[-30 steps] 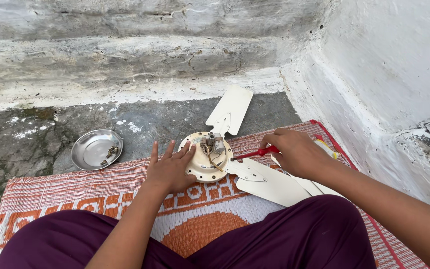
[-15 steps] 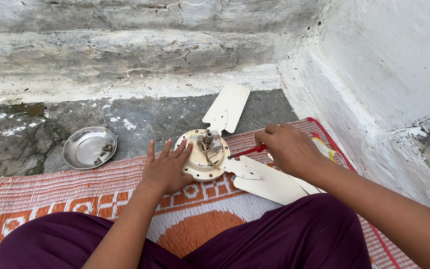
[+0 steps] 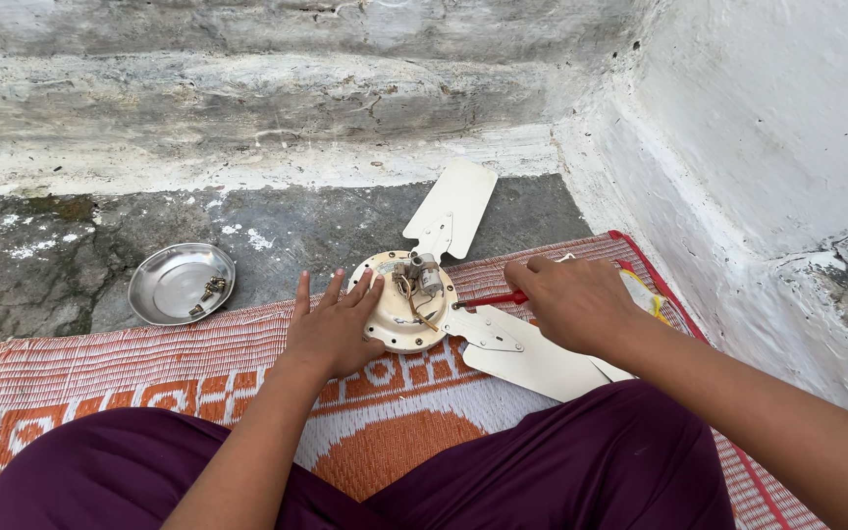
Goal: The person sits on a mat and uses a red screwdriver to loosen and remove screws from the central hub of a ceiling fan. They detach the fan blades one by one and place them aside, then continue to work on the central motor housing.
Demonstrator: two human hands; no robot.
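Fan motor hub (image 3: 402,312) lies on orange woven mat (image 3: 100,373). Left hand (image 3: 331,329) spread flat against hub rim, steadying it. Right hand (image 3: 571,299) closed around red screwdriver (image 3: 495,299), tip at blade bracket. Steel dish (image 3: 181,283) keeps screws together nearby.

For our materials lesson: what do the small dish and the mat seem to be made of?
Dish: probably steel, as it is shiny, silvery and reflective. Mat: likely woven plastic or straw, shown by fine ribbed strands in orange and white.
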